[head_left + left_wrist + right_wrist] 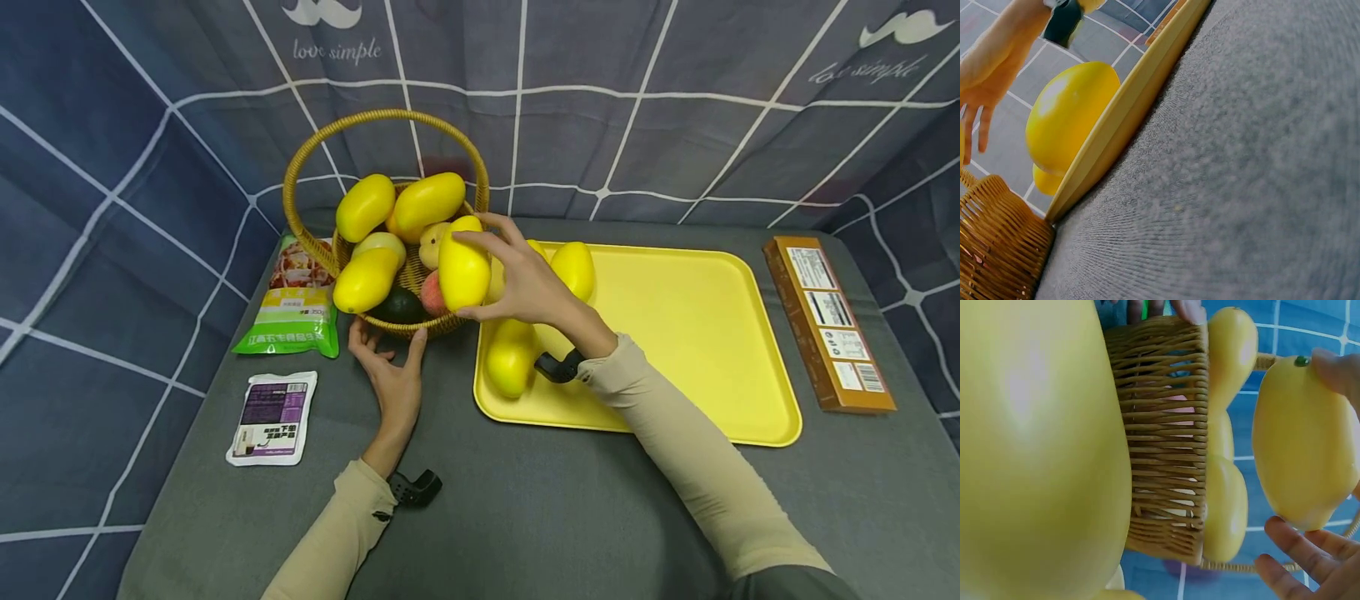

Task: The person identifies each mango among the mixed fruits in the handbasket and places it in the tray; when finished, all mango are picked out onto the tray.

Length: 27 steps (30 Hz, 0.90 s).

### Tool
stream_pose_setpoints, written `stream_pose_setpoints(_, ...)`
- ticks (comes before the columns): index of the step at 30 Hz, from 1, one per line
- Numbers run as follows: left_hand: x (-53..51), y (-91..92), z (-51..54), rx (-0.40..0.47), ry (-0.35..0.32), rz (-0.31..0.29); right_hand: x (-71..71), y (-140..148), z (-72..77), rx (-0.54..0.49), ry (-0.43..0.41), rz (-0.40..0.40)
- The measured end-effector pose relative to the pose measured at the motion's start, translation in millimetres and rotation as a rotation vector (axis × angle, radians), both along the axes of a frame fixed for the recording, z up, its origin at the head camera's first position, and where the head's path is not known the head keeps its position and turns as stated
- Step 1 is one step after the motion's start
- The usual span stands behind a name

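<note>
My right hand [517, 275] grips a yellow mango [463, 271] between thumb and fingers, over the right rim of a wicker basket [408, 327]. In the right wrist view that mango [1304, 447] is beside the basket's open top, green stem end near the thumb. My left hand [390, 379] holds the basket's front wall, thumb by the rim; the left wrist view does not show its fingers. Inside the basket are several yellow mangoes [365, 207], a dark green avocado [400, 307], a reddish peach [432, 295] and a pale yellow fruit [431, 245].
On the right, a yellow tray [675, 333] carries several more mangoes [512, 358] at its left end. A brown box [828, 325] lies beyond it. Left of the basket lie a green food packet [296, 312] and a white-purple pouch [272, 419]. The basket's tall handle [386, 114] arches above.
</note>
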State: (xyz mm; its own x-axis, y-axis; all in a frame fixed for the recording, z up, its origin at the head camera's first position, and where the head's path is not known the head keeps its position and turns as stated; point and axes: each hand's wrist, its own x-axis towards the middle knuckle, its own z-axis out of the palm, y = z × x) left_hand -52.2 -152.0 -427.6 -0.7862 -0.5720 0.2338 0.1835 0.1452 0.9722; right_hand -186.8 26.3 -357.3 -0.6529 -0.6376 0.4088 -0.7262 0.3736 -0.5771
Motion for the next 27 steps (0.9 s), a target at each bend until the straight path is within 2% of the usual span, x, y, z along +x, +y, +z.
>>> stream_pose_setpoints(7,0.4,0.9,-1.0,0.0,0.0,0.004,9.4,29.8,-6.7,-0.012,-0.013,-0.033)
stream_pose_setpoints(18,-0.5,1.1,-2.9,0.006,0.003,0.01,15.4,79.2,-18.0,-0.073,-0.035,-0.121)
stream_pose_setpoints(27,-0.4,1.6,-2.1,0.008,0.008,0.013,20.8,104.9,-31.5,-0.066,-0.056,-0.137)
